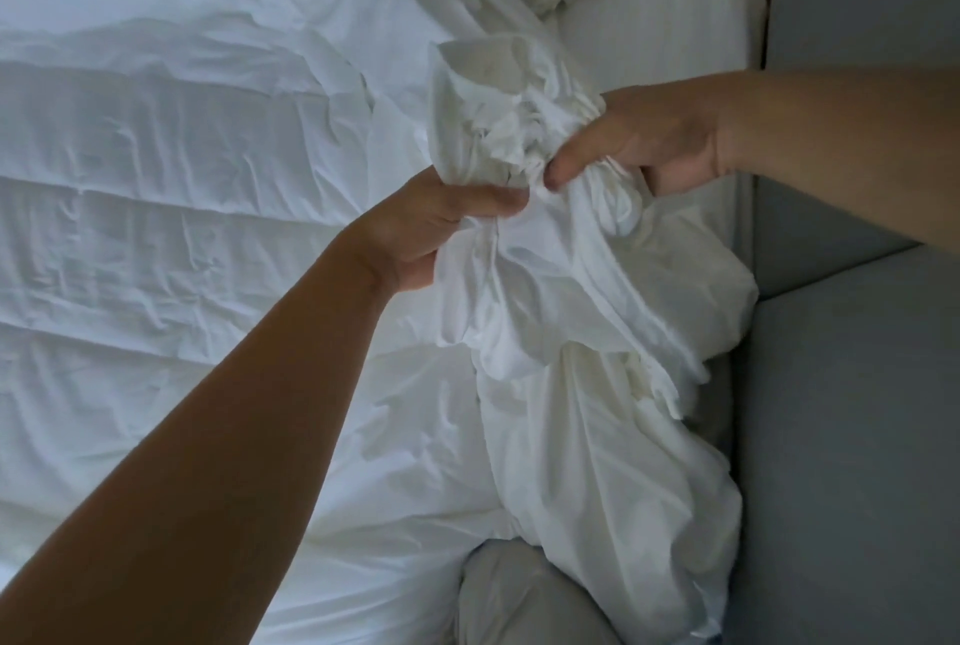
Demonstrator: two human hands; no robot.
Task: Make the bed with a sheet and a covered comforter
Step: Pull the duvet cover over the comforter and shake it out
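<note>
Sheet (pixel 545 280) bunched | left hand (pixel 441 223), right hand (pixel 649 140) both clutch it, close together | best: find a corner, then draw hands apart

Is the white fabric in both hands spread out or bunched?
Bunched. The crumpled white fabric hangs in gathered folds, gripped by left hand and right hand.

White cover (pixel 545 291) — bunched, raised near mattress (pixel 665 25) right edge; quilted comforter (pixel 182 176) spread flat, wrinkled.

Our bare left arm (pixel 234 410) stretched up from lower left, left hand (pixel 441 223) pinching cloth (pixel 498 103), our right arm (pixel 841 124) in from the right, right hand (pixel 654 140) gripping the same cloth
</note>
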